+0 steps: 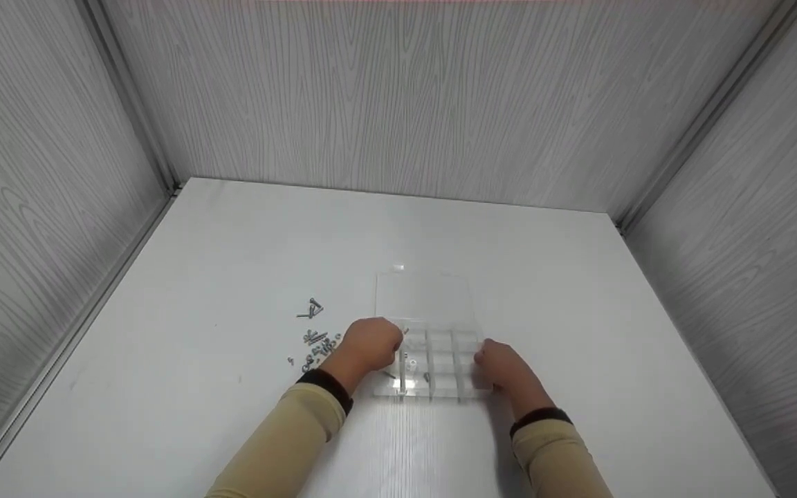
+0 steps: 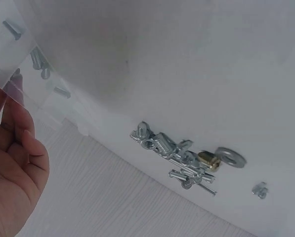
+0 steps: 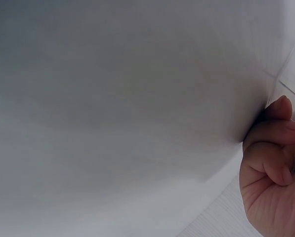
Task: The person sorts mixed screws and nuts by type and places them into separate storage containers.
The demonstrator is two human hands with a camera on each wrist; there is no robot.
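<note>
Both hands are at the box, one on each side. My left hand is at the left wall of the box, with its fingers curled against the clear plastic; in the left wrist view the fingers bend around the box edge, so I say it holds the box. My right hand is at the right wall. In the right wrist view its fingers are curled in, and the thumb tip reaches a pale edge, but I cannot tell if it really grips the box or only leans on it.

The box is a clear plastic one with small compartments, and it stands on the table near the front edge, a little right of the middle. Its lid is open and lies flat behind it, on the far side. Some compartments on the left side hold a few small metal parts; which parts exactly is too small to tell.

Just left of my left hand, loose screws lie in a small heap on the table. In the left wrist view I see among them a washer and one brass-coloured piece. A few more screws lie a bit farther back. Grey wood-grain walls close the table on three sides.
</note>
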